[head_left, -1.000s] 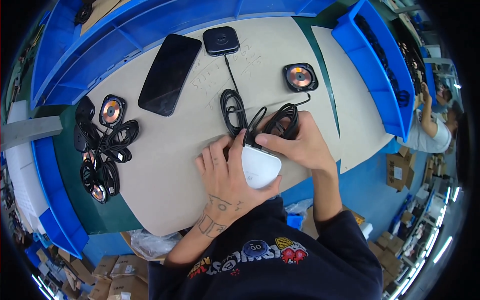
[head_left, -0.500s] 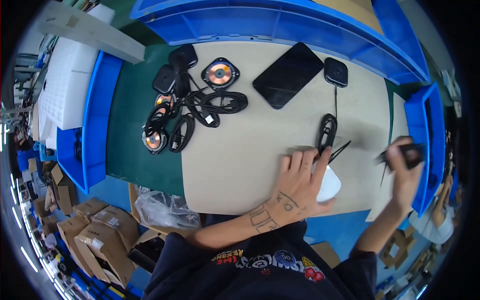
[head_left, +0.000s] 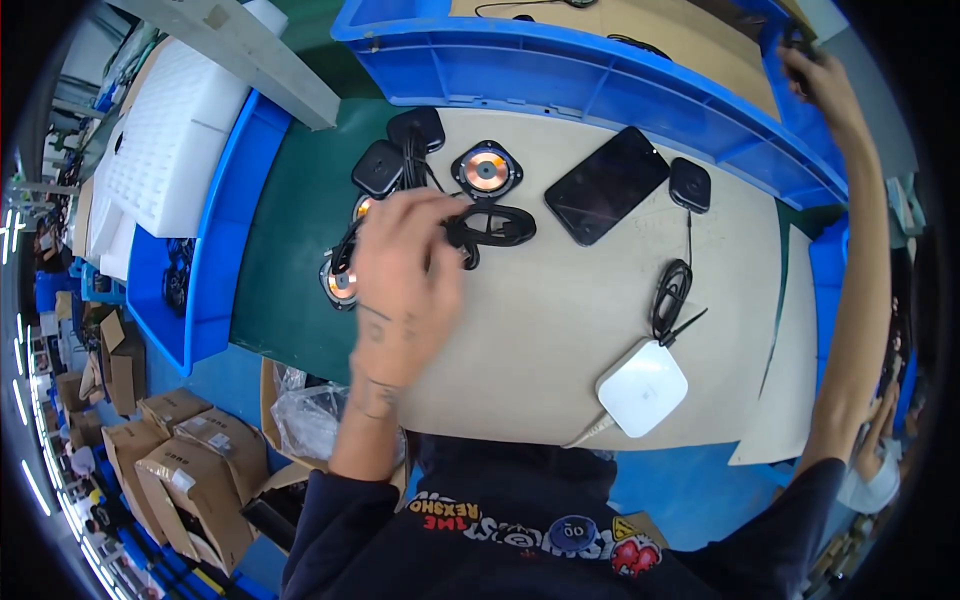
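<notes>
The beige board (head_left: 600,330) fills the middle of the view, with blue bins along its far and right edges; the far bin (head_left: 600,60) holds a brown sheet with a thin dark cable on it, and what the right bin (head_left: 830,270) holds cannot be told. A white foam tray (head_left: 170,150) sits off the board's left side beyond a blue bin (head_left: 225,250). Half a second ago the left hand lay flat by the white box and the right hand gripped a dark bundle off the right edge; now the left hand (head_left: 405,270) has moved to the board's far left corner, fingers curled loosely over the coiled cable (head_left: 495,225), touching it, though whether they grip it cannot be told. The right hand (head_left: 825,80) has risen to the far bin's right corner; its fingers are at the picture's rim and their state cannot be told. The phone (head_left: 605,185) lies near the far edge, the white box (head_left: 642,388) at the near edge, a bundled cord (head_left: 670,295) between them. A copper coil (head_left: 485,170) lies just beyond the coiled cable, and black pads (head_left: 380,168) lie beside the left hand.
</notes>
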